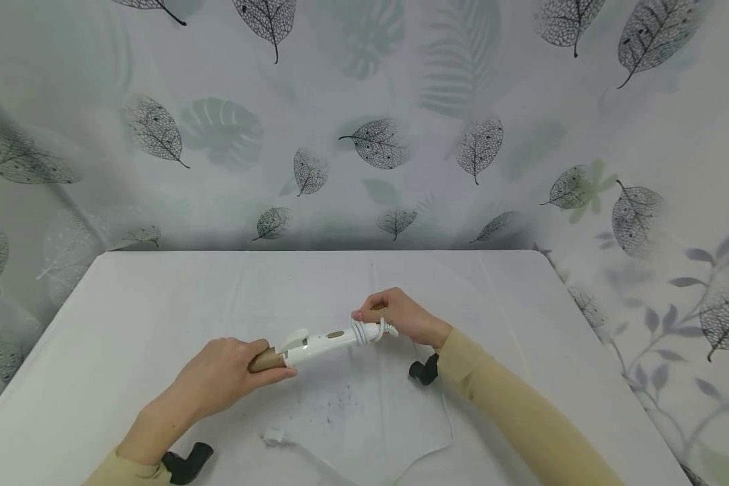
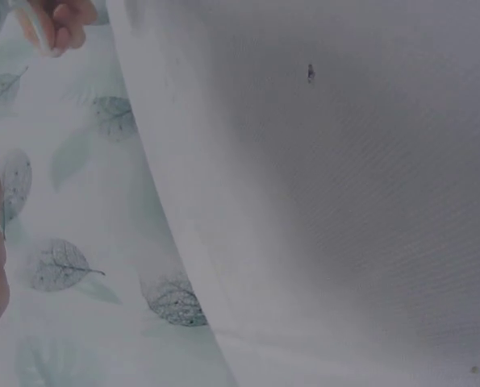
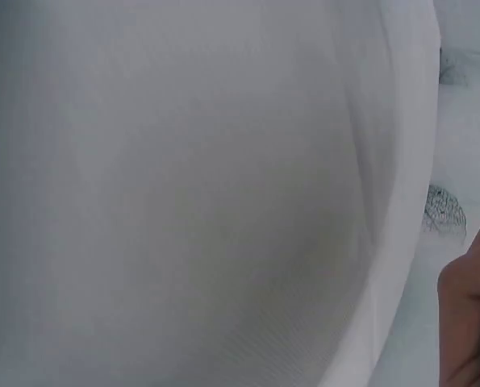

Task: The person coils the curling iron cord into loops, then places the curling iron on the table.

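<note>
From where I stand, the white curling iron (image 1: 322,345) is held up over the white bench (image 1: 158,304), tilted slightly, between the person's two hands. The left hand (image 1: 221,374) grips the gold-brown barrel (image 1: 267,360), fingers and thumb closed about it; the right hand (image 1: 403,317) pinches the white cord (image 1: 360,332) by the handle's far end, where several turns lie wound. Lower down, the white plug (image 1: 276,437) rests on the bench. I'd judge the iron light enough for one hand, stiff along its length, its glossy casing a bit slippery. The cord looks soft but springy, apt to loosen if let go. The raised lever (image 1: 293,339) seems the fragile part, so the barrel or the smooth handle makes the safer hold, provided the barrel is cold.
</note>
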The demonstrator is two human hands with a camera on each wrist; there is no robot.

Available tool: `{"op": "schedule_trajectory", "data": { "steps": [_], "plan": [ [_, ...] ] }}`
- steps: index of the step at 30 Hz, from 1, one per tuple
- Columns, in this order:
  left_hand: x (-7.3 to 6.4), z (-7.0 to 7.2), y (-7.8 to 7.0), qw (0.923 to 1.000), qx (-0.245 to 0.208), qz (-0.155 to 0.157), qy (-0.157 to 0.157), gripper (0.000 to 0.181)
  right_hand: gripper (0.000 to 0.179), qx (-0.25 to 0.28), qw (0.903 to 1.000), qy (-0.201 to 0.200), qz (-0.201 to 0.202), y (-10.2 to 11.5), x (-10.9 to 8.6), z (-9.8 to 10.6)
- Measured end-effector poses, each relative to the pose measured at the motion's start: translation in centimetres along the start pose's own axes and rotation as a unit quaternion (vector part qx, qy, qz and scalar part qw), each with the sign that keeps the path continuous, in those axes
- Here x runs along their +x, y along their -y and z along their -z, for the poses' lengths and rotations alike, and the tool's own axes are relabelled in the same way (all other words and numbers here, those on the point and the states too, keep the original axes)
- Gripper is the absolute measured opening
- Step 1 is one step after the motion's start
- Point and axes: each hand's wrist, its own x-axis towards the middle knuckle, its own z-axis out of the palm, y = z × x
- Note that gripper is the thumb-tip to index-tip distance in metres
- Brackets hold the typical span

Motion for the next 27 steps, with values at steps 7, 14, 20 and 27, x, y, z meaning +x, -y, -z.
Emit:
{"op": "schedule_trajectory", "data": {
  "steps": [7, 14, 20, 27],
  "plan": [
    [0.0, -0.7, 0.0, 0.9998, -0.017, -0.009, 0.006, 0.050, 0.031, -0.036, 0.9991, -0.019, 0.013, 2.1, 0.0, 0.8],
    [0.0, -0.8, -0.2, 0.9999, -0.012, -0.004, 0.005, 0.052, 0.028, -0.028, 0.9989, -0.036, 0.005, 4.1, -0.8, 0.8],
    [0.0, -0.8, -0.2, 1.0000, 0.004, 0.001, 0.008, 0.053, 0.036, 0.014, 0.9988, -0.039, -0.024, 4.9, -1.4, 0.4],
    [0.1, -1.0, -0.1, 0.9998, 0.013, -0.013, 0.010, 0.050, 0.023, 0.034, 0.9985, -0.022, -0.036, 6.1, -2.4, -0.4]
  ]
}}
